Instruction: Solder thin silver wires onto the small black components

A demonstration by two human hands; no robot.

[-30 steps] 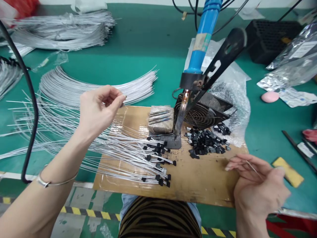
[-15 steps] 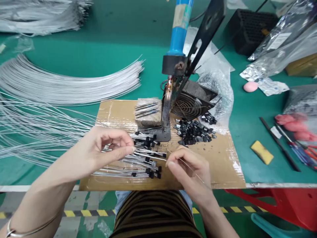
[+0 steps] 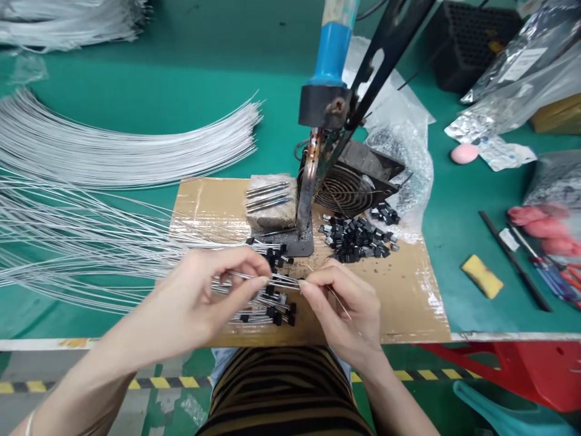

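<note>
My left hand [image 3: 213, 290] pinches a thin silver wire [image 3: 276, 280] above the cardboard sheet [image 3: 408, 290]. My right hand [image 3: 342, 303] pinches the wire's right end, and a second thin lead sticks out from its fingers. The two hands almost touch at their fingertips. Beneath them lie several wires with small black parts [image 3: 272, 303] on their ends. A heap of loose black parts [image 3: 356, 236] sits to the right. A blue-handled soldering iron [image 3: 324, 91] stands in a black holder, tip down beside a grey block [image 3: 271, 203].
Long bundles of silver wire [image 3: 113, 151] fan out across the green bench at left. A small black fan [image 3: 351, 188] sits behind the iron. A yellow sponge [image 3: 482, 277], a pink lump [image 3: 465, 153], foil bags [image 3: 512, 91] and hand tools [image 3: 544, 266] lie at right.
My left hand came down from over the wire bundle to the cardboard's front. My right hand moved left from the board's right edge, and both now meet on one wire. The camera tilted down.
</note>
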